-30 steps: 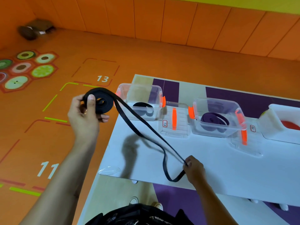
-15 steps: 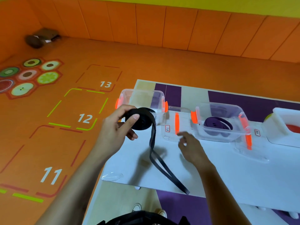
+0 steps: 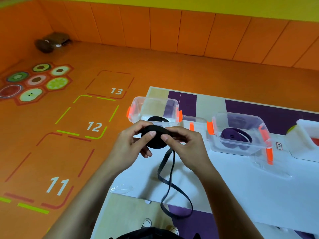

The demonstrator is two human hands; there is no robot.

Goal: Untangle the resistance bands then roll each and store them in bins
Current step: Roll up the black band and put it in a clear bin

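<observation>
Head view, one moment. Item: flat black rubber resistance band (image 3: 156, 138), partly wound into a disc-shaped coil, held above the white bench (image 3: 241, 183). Left hand (image 3: 131, 145) closed on the coil's left side, thumb across its face. Right hand (image 3: 186, 147) closed on the coil's right side, thumb on the rim. Unwound tail hangs from the coil as a doubled strand, crosses the bench's near edge and ends in a loop below it. Behind the hands: clear plastic bin with orange latches (image 3: 153, 109), a black coil inside it. To the right: second clear plastic bin with orange latches (image 3: 241, 133), holding a rolled purple band (image 3: 234, 138). Far right: white opaque container (image 3: 307, 140), partly cut off. Surroundings: orange floor (image 3: 155, 66) with numbered squares.
</observation>
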